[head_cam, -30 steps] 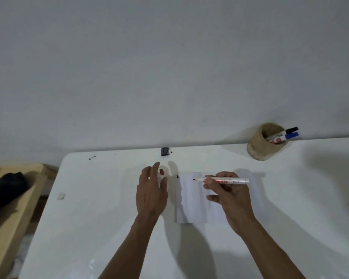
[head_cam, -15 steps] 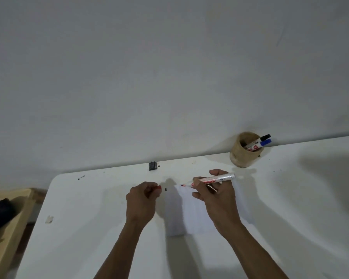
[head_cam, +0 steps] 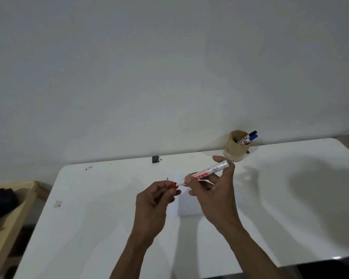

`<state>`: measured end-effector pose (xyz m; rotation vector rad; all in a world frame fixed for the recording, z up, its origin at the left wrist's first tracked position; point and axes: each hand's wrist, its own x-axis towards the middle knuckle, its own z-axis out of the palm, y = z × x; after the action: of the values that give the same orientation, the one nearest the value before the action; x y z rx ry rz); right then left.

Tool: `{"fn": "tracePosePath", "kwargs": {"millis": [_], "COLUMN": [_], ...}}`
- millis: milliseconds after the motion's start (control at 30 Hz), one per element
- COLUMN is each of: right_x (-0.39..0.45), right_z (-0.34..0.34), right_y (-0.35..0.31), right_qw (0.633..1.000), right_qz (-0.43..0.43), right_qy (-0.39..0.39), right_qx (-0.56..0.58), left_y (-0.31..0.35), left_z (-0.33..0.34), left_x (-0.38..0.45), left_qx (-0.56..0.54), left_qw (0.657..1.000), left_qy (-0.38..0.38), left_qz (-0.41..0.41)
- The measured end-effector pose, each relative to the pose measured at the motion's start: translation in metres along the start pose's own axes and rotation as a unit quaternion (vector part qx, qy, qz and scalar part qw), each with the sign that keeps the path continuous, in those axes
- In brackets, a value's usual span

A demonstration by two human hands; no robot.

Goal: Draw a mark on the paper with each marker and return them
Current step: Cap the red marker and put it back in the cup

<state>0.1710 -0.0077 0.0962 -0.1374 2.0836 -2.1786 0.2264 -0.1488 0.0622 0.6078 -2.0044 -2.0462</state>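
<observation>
My right hand (head_cam: 214, 196) holds a white marker with red lettering (head_cam: 208, 172) above the table, its tip pointing left. My left hand (head_cam: 153, 202) pinches the marker's red cap (head_cam: 172, 185) right at that tip; the cap meets the tip. Under both hands lies a white sheet of paper (head_cam: 189, 207), mostly covered by them. A round tan holder (head_cam: 235, 151) stands at the table's back edge, right of my hands, with a black-capped marker (head_cam: 250, 134) and a blue-capped marker (head_cam: 251, 138) leaning out of it.
The white table (head_cam: 101, 208) meets a plain grey wall. A small black clip (head_cam: 155, 159) sits at the back edge, and a scrap (head_cam: 57, 203) lies near the left edge. A wooden bench (head_cam: 10, 224) with a dark object (head_cam: 0, 202) stands to the left.
My left hand lifted off the table, closed on the red cap and brought it to the marker's tip. My right hand raised and tilted the marker. The camera tilted, shifting the scene lower.
</observation>
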Motion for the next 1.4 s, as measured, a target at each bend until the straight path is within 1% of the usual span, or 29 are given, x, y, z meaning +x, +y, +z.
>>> {"fn": "tracePosePath", "kwargs": {"millis": [167,333,433,567,667,767,833,900,933,1000,1033,1100,1167,1233,1400], "right_x": [-0.020,-0.027,-0.029,-0.034,-0.039,-0.041,-0.038,-0.032,-0.028,-0.019,-0.015,-0.009,-0.006,-0.003,0.010], "right_z": [0.002,-0.003,-0.003,0.000,0.000,-0.004,-0.010,-0.021,-0.028,-0.041,-0.046,-0.051,-0.051,-0.050,-0.064], "right_y": [0.001,-0.007,-0.010,-0.007,-0.002,-0.001,-0.004,-0.009,-0.012,-0.017,-0.018,-0.018,-0.015,-0.010,0.002], "right_qw": [1.000,0.998,0.998,0.998,0.998,0.997,0.994,0.993,0.995,0.998,0.993,0.972,0.955,0.948,0.951], "right_qz": [0.005,0.018,0.029,0.049,0.058,0.078,0.092,0.086,0.074,0.040,0.023,-0.002,-0.006,-0.013,-0.036], "right_qy": [-0.004,-0.033,-0.027,0.008,0.019,0.020,0.034,0.050,0.044,-0.005,-0.040,-0.099,-0.130,-0.136,-0.091], "right_qx": [-0.020,-0.057,-0.044,-0.031,-0.017,0.014,0.053,0.064,0.043,-0.045,-0.107,-0.214,-0.266,-0.286,-0.293], "left_y": [0.002,0.005,0.009,0.009,0.007,0.004,0.003,0.003,0.004,0.009,0.011,0.018,0.025,0.031,0.037], "left_z": [-0.008,-0.014,-0.014,-0.013,-0.012,-0.015,-0.019,-0.025,-0.028,-0.031,-0.030,-0.025,-0.015,-0.002,0.042], "left_x": [-0.017,-0.024,-0.026,-0.028,-0.031,-0.033,-0.032,-0.029,-0.027,-0.022,-0.019,-0.011,-0.003,0.005,0.029], "left_qx": [0.033,0.035,0.027,0.014,0.007,0.006,0.012,0.003,-0.007,-0.034,-0.046,-0.056,-0.039,0.002,0.113], "left_qw": [0.999,0.998,0.998,0.998,0.998,0.997,0.997,0.998,0.998,0.997,0.997,0.996,0.996,0.994,0.983], "left_qy": [-0.027,-0.046,-0.053,-0.057,-0.062,-0.071,-0.074,-0.069,-0.066,-0.064,-0.064,-0.066,-0.078,-0.095,-0.118], "left_qz": [0.016,0.011,0.016,0.020,0.018,0.013,0.014,0.014,0.011,0.006,0.005,0.014,0.030,0.051,0.090]}}
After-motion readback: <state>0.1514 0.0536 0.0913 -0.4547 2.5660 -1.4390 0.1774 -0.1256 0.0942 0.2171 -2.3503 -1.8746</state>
